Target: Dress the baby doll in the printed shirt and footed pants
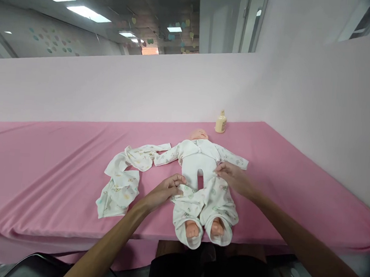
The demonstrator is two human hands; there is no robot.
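Observation:
A baby doll (200,134) lies on its back in a white printed top (203,148) and a white undergarment. White printed baby pants (206,202) cover its lower legs, and both feet stick out of the cuffs toward me. My left hand (170,186) pinches the waist edge of the pants on the left side. On the right side my right hand (230,174) grips the waist edge, higher up beside the doll's hip. The waistband lies slanted, higher at the right than at the left.
Loose printed baby clothes (121,193) lie crumpled left of the doll. A pale yellow pump bottle (221,122) stands behind its head, close to the wall. A pink cloth (56,179) covers the table; a wall (327,115) borders it at the right. A dark chair (37,267) is at lower left.

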